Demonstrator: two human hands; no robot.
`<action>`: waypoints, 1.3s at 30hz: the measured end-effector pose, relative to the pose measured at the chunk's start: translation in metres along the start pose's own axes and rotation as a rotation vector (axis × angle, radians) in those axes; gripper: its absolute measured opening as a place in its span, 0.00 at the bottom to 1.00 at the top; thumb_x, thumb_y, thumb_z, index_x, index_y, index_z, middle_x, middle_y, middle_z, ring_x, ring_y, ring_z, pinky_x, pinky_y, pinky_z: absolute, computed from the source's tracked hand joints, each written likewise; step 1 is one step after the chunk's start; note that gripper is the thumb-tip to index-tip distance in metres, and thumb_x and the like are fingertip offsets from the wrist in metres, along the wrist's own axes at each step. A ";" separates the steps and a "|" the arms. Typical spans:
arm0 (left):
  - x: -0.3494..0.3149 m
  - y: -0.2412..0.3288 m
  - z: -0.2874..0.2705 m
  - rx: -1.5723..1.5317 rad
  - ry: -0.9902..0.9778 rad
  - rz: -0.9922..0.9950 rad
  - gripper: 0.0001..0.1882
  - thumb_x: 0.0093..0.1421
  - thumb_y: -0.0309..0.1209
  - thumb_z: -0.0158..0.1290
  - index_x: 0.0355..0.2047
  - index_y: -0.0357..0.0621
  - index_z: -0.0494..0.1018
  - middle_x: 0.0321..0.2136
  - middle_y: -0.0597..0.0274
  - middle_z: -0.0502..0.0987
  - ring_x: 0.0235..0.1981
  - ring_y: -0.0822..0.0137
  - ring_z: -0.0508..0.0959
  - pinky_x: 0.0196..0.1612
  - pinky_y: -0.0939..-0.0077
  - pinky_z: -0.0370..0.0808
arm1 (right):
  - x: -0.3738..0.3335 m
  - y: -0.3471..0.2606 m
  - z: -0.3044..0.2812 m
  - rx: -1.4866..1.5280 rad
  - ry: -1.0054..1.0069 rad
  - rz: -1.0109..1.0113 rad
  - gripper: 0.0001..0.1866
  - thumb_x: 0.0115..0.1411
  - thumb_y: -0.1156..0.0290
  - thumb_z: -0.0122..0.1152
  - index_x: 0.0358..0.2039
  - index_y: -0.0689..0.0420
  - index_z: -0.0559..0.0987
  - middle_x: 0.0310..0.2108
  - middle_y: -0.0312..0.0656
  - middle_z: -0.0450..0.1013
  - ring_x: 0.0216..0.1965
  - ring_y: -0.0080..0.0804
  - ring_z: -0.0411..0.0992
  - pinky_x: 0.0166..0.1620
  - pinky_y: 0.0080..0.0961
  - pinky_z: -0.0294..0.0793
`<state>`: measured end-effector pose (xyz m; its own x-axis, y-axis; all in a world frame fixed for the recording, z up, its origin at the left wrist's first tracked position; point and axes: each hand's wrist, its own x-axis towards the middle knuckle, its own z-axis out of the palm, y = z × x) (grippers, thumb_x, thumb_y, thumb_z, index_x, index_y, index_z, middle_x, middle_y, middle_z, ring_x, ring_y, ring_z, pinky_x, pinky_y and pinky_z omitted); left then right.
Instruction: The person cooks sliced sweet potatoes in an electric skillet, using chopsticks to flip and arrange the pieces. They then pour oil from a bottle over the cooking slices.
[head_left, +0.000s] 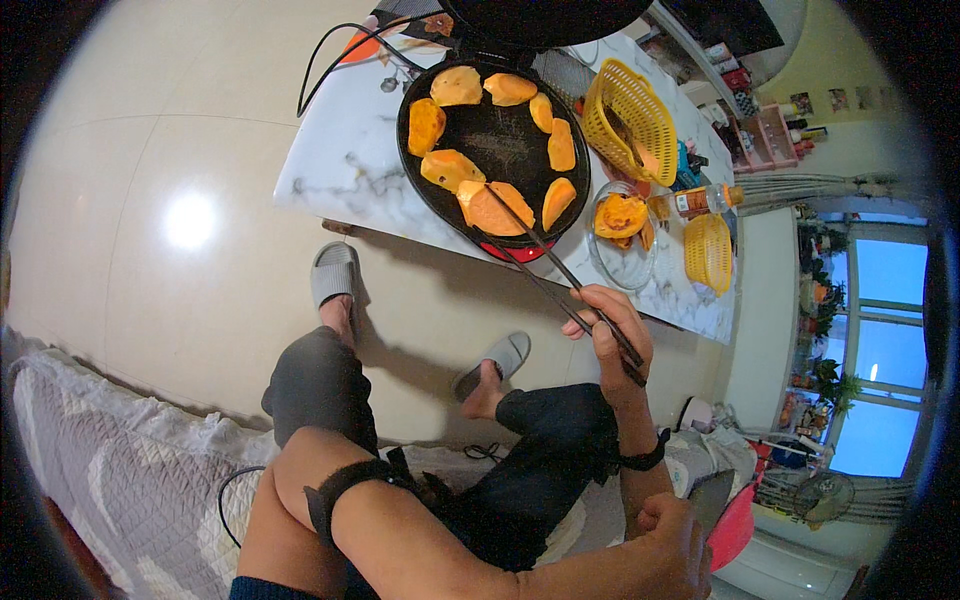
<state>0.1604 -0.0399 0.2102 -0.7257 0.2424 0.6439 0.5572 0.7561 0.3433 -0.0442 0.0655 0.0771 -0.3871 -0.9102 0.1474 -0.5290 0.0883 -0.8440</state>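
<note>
Ahead and to the left of the fingers of the right hand, the dark, slender chopsticks reach over the near rim of a round black pan, their tips at a rough-cut orange slice. I can't tell from here whether they pinch it. More slices, moist-looking and irregular, ring the smooth dark pan floor further beyond the fingertips. Just past the fingers, a clear glass bowl holds further orange pieces; behind it stands a yellow lattice plastic basket, all on a glossy marbled tabletop.

The chopsticks' long axis runs slantwise, thick ends back by the palm. The right fingers are bent snugly round them, forearm upright. Below them the left hand lies across that forearm, curled, fingertips hidden; whether it grips anything I can't tell.
</note>
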 end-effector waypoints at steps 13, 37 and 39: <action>0.001 -0.004 -0.007 -0.004 -0.041 0.011 0.13 0.58 0.34 0.47 0.33 0.37 0.76 0.27 0.60 0.77 0.30 0.63 0.76 0.38 0.61 0.73 | 0.010 0.013 -0.020 -0.041 0.052 0.018 0.21 0.67 0.67 0.44 0.53 0.70 0.70 0.48 0.55 0.70 0.38 0.33 0.75 0.41 0.26 0.75; -0.003 -0.003 -0.006 0.132 -0.022 -0.023 0.13 0.58 0.34 0.48 0.32 0.37 0.76 0.27 0.61 0.78 0.30 0.63 0.77 0.37 0.63 0.73 | 0.022 0.028 0.002 -0.030 0.214 0.043 0.17 0.68 0.72 0.44 0.51 0.70 0.71 0.42 0.51 0.73 0.37 0.33 0.76 0.44 0.28 0.75; -0.003 -0.004 -0.009 0.101 -0.058 -0.007 0.13 0.58 0.35 0.48 0.31 0.38 0.76 0.26 0.62 0.78 0.29 0.64 0.77 0.36 0.66 0.72 | 0.034 0.036 0.008 -0.024 0.218 0.014 0.17 0.68 0.72 0.44 0.51 0.70 0.71 0.43 0.50 0.73 0.38 0.33 0.76 0.45 0.28 0.75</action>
<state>0.1637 -0.0493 0.2127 -0.7535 0.2694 0.5997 0.5106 0.8145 0.2755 -0.0706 0.0346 0.0479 -0.5475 -0.7997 0.2463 -0.5392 0.1121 -0.8347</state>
